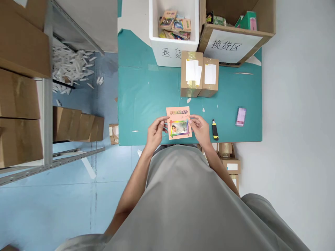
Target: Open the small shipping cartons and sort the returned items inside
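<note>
Between my two hands is a small pink book (178,134) with a coloured picture frame and printed lettering on its cover. My left hand (157,129) grips its left edge, thumb on the front and fingers partly behind. On the opposite edge my right hand (201,128) pinches the book near its upper right side. The cover faces up towards me, close to the table's front edge. A yellow and black box cutter (215,130) lies just right of my right hand.
Two taped cartons (192,91) stand on the green table (146,90). Behind them are a white bin (167,52) holding several small books and an open cardboard box (235,45) with green packages. A blurred pink item (240,116) lies at right. Shelving (47,122) with cartons stands left.
</note>
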`<action>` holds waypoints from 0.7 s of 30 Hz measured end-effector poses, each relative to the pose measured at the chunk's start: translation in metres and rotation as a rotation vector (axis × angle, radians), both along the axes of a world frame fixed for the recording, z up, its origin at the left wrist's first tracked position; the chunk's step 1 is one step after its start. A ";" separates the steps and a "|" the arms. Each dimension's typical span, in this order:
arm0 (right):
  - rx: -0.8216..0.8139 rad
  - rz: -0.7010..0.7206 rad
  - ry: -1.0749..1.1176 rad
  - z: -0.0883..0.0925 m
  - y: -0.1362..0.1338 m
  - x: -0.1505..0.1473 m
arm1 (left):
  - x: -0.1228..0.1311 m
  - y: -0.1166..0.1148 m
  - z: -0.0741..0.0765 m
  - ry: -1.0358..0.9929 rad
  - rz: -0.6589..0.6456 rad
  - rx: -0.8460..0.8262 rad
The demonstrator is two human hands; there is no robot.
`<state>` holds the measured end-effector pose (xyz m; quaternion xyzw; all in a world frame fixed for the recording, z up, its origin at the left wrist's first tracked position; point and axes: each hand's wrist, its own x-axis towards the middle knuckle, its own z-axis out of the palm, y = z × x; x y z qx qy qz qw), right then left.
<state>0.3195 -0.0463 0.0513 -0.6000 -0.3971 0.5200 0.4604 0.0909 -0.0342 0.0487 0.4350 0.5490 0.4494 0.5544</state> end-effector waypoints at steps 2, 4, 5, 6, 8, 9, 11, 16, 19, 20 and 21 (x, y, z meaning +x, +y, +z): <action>-0.014 0.026 0.003 0.000 -0.001 0.003 | -0.002 0.000 0.001 -0.003 -0.023 -0.003; -0.048 0.081 0.037 -0.001 -0.001 0.007 | -0.003 0.000 0.000 -0.010 -0.011 -0.015; -0.066 0.119 0.053 -0.003 -0.001 0.009 | -0.003 0.000 0.000 -0.014 0.001 -0.029; -0.083 0.158 0.063 -0.004 -0.001 0.010 | -0.002 0.000 -0.001 -0.018 0.016 -0.047; -0.120 0.211 0.062 -0.008 -0.001 0.010 | 0.000 0.001 -0.002 -0.025 0.035 -0.091; -0.139 0.217 0.055 -0.009 -0.001 0.009 | 0.001 0.002 -0.003 -0.029 0.038 -0.113; -0.171 0.203 0.047 -0.011 -0.001 0.007 | 0.003 0.003 -0.004 -0.033 0.034 -0.146; -0.236 0.087 0.137 -0.012 -0.002 0.002 | 0.000 0.006 -0.007 -0.038 0.048 -0.147; -0.278 0.068 0.173 -0.016 -0.004 0.001 | -0.002 0.006 -0.015 -0.027 0.044 -0.164; -0.286 0.066 0.173 -0.020 -0.005 0.000 | -0.002 0.005 -0.019 -0.025 0.033 -0.182; -0.297 0.059 0.171 -0.024 -0.007 -0.002 | -0.001 0.004 -0.024 -0.024 0.018 -0.204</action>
